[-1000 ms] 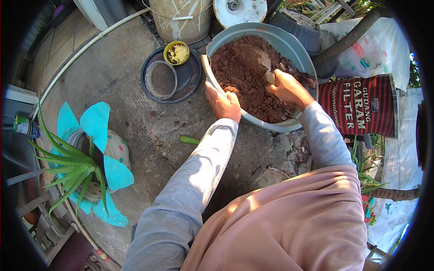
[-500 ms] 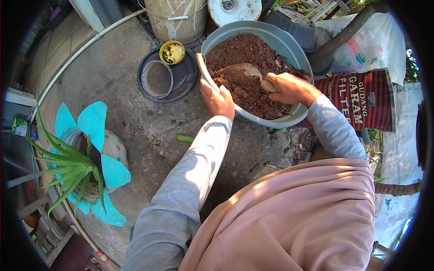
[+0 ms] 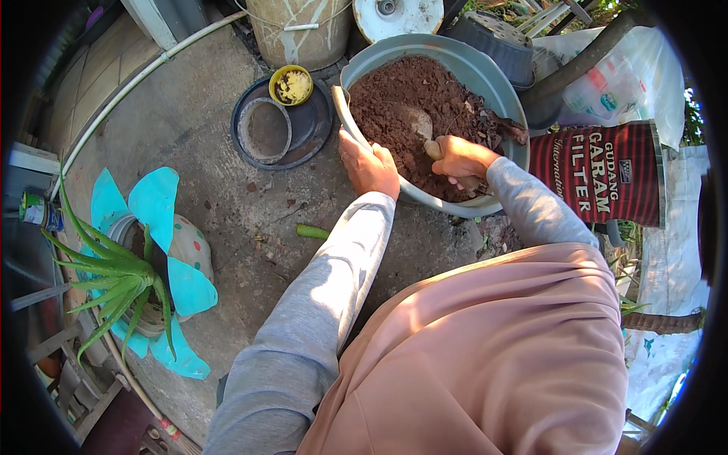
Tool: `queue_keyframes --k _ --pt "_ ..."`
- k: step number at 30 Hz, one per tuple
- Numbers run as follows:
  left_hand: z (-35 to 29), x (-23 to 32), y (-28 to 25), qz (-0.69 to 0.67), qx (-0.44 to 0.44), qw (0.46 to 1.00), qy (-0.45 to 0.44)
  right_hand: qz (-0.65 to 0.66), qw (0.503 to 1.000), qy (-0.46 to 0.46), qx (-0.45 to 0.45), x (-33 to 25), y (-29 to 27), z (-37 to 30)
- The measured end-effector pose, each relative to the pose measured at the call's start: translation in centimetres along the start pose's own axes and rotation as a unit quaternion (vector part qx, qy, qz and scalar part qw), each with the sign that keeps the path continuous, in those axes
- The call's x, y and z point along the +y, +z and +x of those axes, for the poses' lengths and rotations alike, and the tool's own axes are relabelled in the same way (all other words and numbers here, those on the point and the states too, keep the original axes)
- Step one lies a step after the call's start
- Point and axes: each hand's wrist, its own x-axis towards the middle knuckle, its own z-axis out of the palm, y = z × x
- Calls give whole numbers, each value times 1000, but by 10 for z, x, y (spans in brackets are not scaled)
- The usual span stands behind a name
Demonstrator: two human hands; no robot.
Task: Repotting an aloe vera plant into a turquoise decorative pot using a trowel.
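Gripping the scoop [image 3: 416, 121] by its handle, the right hand [image 3: 460, 158] reaches over the near right part of the tub [image 3: 497, 80], fingers wrapped tight, and that blade is partly sunk in the brown soil [image 3: 402, 80]! Over on the tub's left edge, there's the left hand [image 3: 370, 167], its fingers laid against the rim; how far they curl beneath it, I can't tell.

The scoop sits well inside the wall, near the middle of the tub, and the widest span of soil stretches beyond it toward the far rim. Tighter on the right: a brown lump [image 3: 509, 129] and dark dry bits crowd that wall, near the right hand.

And what a packed far edge! The bucket [image 3: 292, 38], the white lid [image 3: 413, 23] and the black pot [image 3: 493, 51] line up close behind the tub, with the striped sack [image 3: 607, 197] just beside it on the right. On the left, a round tray [image 3: 312, 135] sits just beside the rim, carrying a grey bowl [image 3: 265, 133] and a yellow pot [image 3: 292, 87].

The roomier side is left and nearer the body: concrete floor [image 3: 243, 250] runs broadly from tray to planter [image 3: 189, 246], where an aloe plant [image 3: 125, 277] spreads leaves past the planter's edge. A green piece of leaf [image 3: 312, 231] lies on that floor, beside the left sleeve [image 3: 299, 318].
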Motion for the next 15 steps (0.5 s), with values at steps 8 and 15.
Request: queue_keyframes --k 8,15 --pt "3 -5 -10 9 -24 1000 10 -145 987 -43 -44 7 3 -43" --pt "4 -5 -5 3 -26 999 45 -210 937 -138 242 30 5 -1"
